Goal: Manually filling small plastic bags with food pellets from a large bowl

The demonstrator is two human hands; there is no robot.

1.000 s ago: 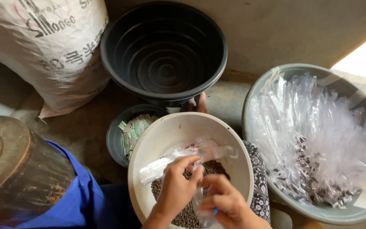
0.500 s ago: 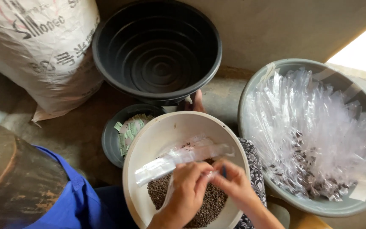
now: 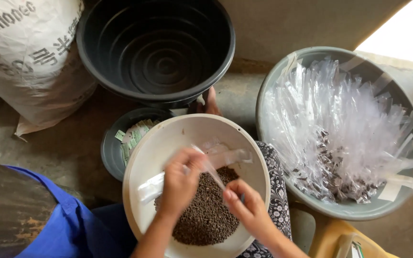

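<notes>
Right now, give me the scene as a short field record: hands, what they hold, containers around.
left hand: over the cream bowl, gripping a clear plastic packet
right hand: pinching the same packet's lower end
bowl contents: dark brown seeds, clear packets lying on top
grey basin: to the right, full of clear packets, many with dark fill
black tub: above, nothing visible inside
small dark bowl: left of the cream bowl, greenish paper slips
sack: top left
</notes>
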